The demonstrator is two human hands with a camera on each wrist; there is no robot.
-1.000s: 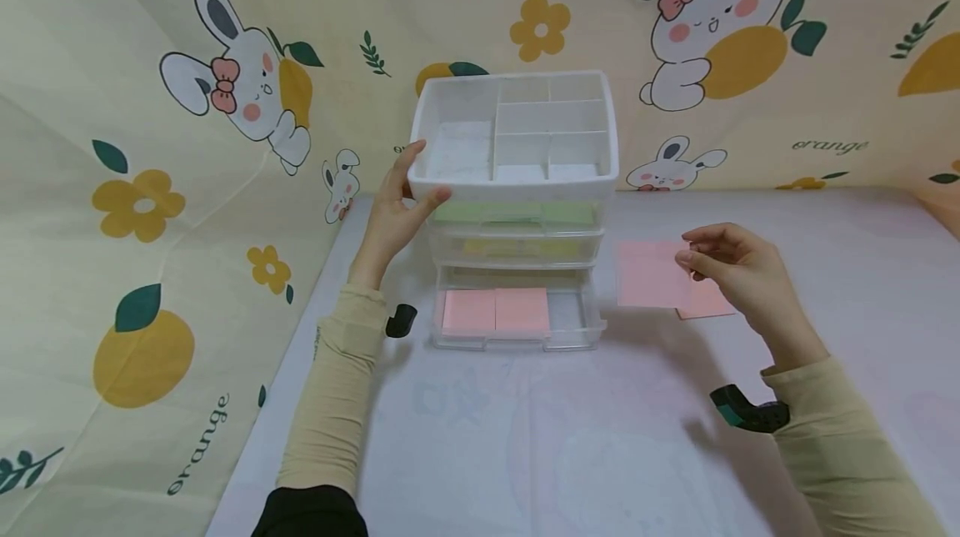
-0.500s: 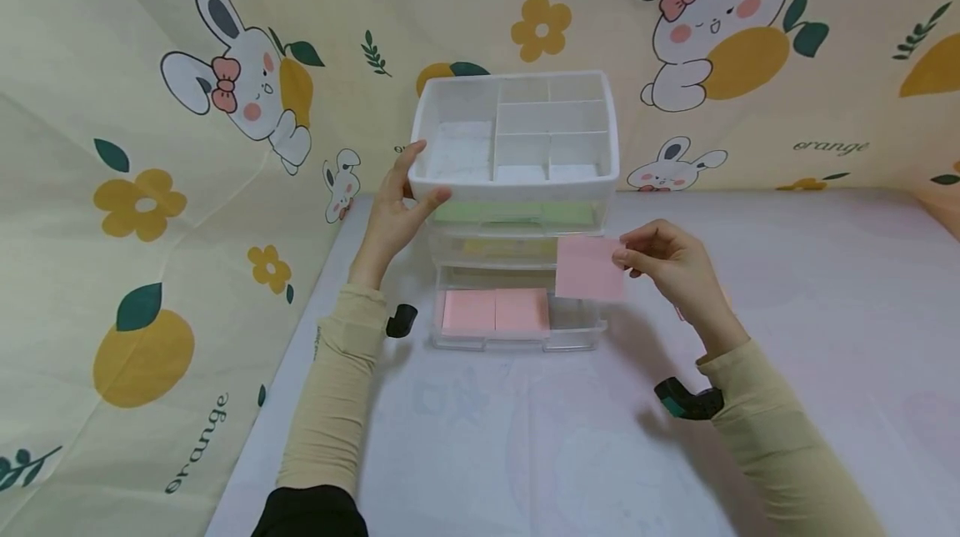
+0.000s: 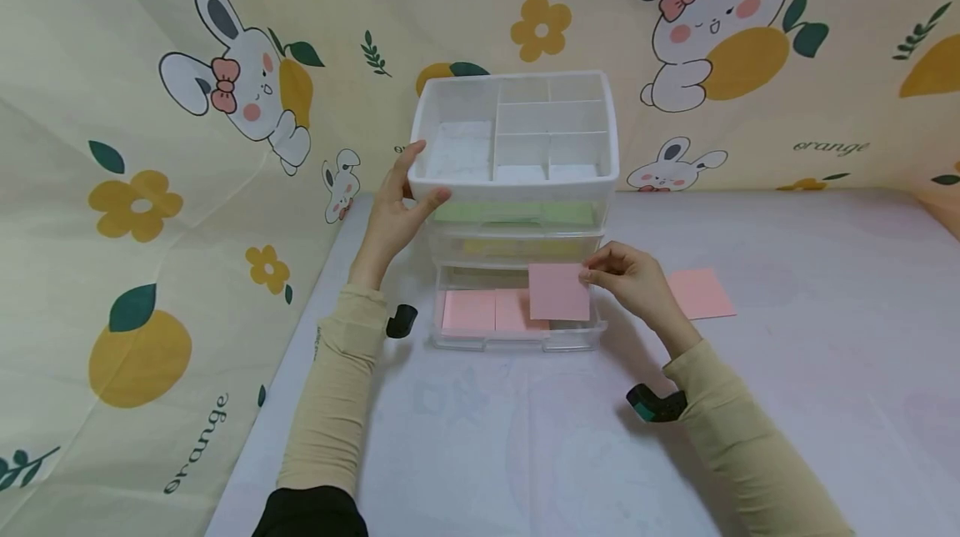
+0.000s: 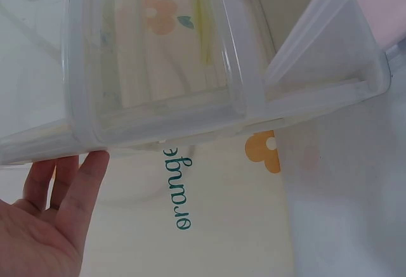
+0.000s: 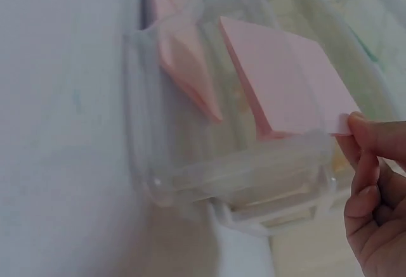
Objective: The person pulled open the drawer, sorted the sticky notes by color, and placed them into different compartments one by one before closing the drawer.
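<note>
My right hand [image 3: 636,283] pinches a pink sticky note pad [image 3: 558,293] by its right edge, over the pulled-out bottom drawer [image 3: 573,338]. In the right wrist view, thumb and finger hold a corner of the pad, whose thickness shows along its side. Two more pink pads [image 3: 493,312] lie side by side in the left and middle of that drawer. My left hand [image 3: 393,220] holds the upper left corner of the white drawer organizer [image 3: 517,193], thumb on the front rim and fingers along the side. In the left wrist view, fingertips touch the organizer's edge.
Another pink pad [image 3: 702,293] lies on the white table [image 3: 480,454], right of the organizer. Green contents [image 3: 513,213] show through the top drawer and yellow contents [image 3: 525,247] through the middle one. A rabbit-and-orange printed cloth [image 3: 480,3] stands behind.
My right hand has carried one pink pad from the table on the right leftward and down over the bottom drawer. The left hand and organizer have stayed put.
</note>
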